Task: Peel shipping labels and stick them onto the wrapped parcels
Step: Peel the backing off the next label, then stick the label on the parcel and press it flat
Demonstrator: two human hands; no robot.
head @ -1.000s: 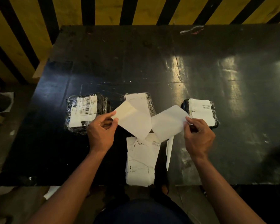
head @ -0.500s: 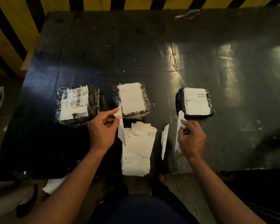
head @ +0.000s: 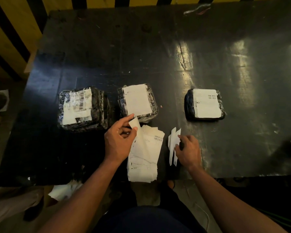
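Parcels in a row on the dark scuffed metal table (head: 208, 52); leftmost black plastic-wrapped parcel (head: 82, 108) bears crumpled barcode labels; middle wrapped parcel (head: 138, 102) carries a plain white label; left hand (head: 120, 142) just below it pinches a small white slip (head: 135, 124) between thumb and forefinger; loose stack of printed white label sheets (head: 145, 155) lies at the near edge; right hand (head: 188, 151), fingers curled, grips narrow white paper strips (head: 173, 145), possibly peeled backing; rightmost wrapped parcel (head: 205, 104), labelled, sits well apart.
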